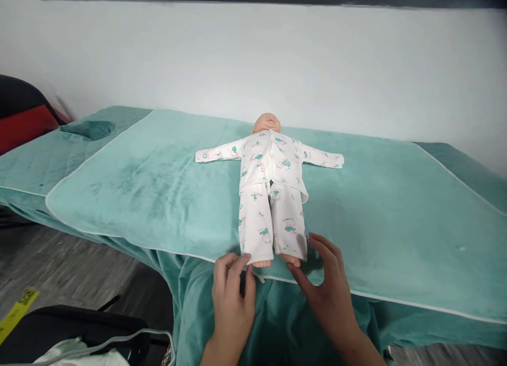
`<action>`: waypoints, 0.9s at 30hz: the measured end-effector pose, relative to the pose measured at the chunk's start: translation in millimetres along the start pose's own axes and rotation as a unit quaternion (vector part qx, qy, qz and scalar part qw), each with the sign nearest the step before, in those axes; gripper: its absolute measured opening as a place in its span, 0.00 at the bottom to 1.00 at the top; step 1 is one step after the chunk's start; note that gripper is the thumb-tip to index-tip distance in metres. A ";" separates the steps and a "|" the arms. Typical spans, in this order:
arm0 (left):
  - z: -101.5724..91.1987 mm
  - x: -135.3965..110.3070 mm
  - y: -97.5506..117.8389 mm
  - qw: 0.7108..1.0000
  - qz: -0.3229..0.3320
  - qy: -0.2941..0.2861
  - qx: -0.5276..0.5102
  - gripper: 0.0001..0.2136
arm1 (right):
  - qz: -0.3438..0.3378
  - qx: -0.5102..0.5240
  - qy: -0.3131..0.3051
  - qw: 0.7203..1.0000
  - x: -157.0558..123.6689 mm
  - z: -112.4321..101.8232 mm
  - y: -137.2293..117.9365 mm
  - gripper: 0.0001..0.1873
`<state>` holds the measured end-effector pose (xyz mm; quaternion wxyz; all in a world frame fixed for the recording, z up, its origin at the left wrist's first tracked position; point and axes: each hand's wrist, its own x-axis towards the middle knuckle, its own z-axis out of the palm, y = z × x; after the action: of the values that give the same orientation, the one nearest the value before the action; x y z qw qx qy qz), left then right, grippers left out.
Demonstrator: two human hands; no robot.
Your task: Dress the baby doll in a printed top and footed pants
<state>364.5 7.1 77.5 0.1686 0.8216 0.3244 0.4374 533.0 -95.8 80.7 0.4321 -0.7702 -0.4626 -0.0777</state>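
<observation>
The doll [271, 191] is lying on its back on a teal towel [158, 186], its head toward the white wall [277, 59] and its feet at the towel's near, white-piped edge. It is wearing a white printed top [273, 162] and matching trousers [273, 223]. Both sleeves are stretching straight out to the sides, and the two bare feet are poking out of the cuffs.

The left hand [232, 292] is resting palm down at the near edge, just below the doll's foot on that side. Its fingers [233, 265] are lying close together and slightly bent, with the tips touching the trouser cuff. Whether they are pinching the cloth cannot be told.

The right hand [328, 287] is sitting beside the other leg. Its fingers [327, 250] are curving open and apart, the fingertips reaching the outer side of the cuff, while the thumb is pointing toward the foot [292, 259] and stopping just beside it. It is gripping nothing.

The towel is covering a bed [35, 165] draped in the same teal cloth, which is hanging down over the near side between the person's forearms. A small teal cushion [87, 128] is lying at the far left of the bed, well apart from the doll. A black bag [79, 326] is sitting on the grey floor [59, 265] at the lower left, with a yellow strip [16, 310] beside it.
</observation>
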 end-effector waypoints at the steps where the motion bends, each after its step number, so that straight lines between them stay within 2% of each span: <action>1: -1.3 3.2 4.7 1.000 0.010 -0.001 0.008 0.14 | 0.023 -0.005 -0.009 1.000 -0.3 0.3 3.6 0.26; 3: -2.0 12.6 15.3 0.998 0.051 -0.027 0.017 0.16 | 0.058 -0.016 -0.034 0.998 -1.2 1.3 8.0 0.23; 5: 0.5 24.3 25.9 0.992 0.090 -0.091 0.022 0.18 | 0.069 -0.022 -0.063 0.995 -2.3 2.3 9.5 0.18; 7: 5.5 35.2 34.4 0.982 0.105 -0.152 0.030 0.18 | 0.063 -0.010 -0.085 0.994 -3.2 3.2 9.6 0.13; 9: 10.6 43.2 39.4 0.978 0.104 -0.176 0.033 0.16 | 0.058 0.019 -0.094 0.994 -3.2 3.7 9.6 0.09; 15: 14.6 50.9 38.2 0.985 0.080 -0.149 -0.041 0.04 | 0.050 0.088 -0.114 0.988 3.8 -9.3 3.9 0.04; 18: 11.8 49.2 35.3 0.985 0.069 -0.130 -0.086 0.05 | 0.013 0.109 -0.110 0.988 6.6 -22.7 -2.8 0.02; 22: 5.1 41.2 34.0 0.988 0.074 -0.095 -0.095 0.08 | -0.056 0.101 -0.118 0.986 3.5 -31.8 -3.5 0.07; 25: -2.0 37.1 29.5 0.984 0.086 -0.118 -0.099 0.06 | -0.098 0.080 -0.191 0.974 5.8 -35.4 5.6 0.08; 27: -4.6 41.2 19.4 0.984 0.076 -0.114 -0.114 0.05 | -0.099 0.079 -0.251 0.960 18.2 -40.1 15.7 0.06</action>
<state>384.9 21.0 116.1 0.2636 0.8637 0.1871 0.3866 566.7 -116.8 105.5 0.3518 -0.6785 -0.6349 0.1128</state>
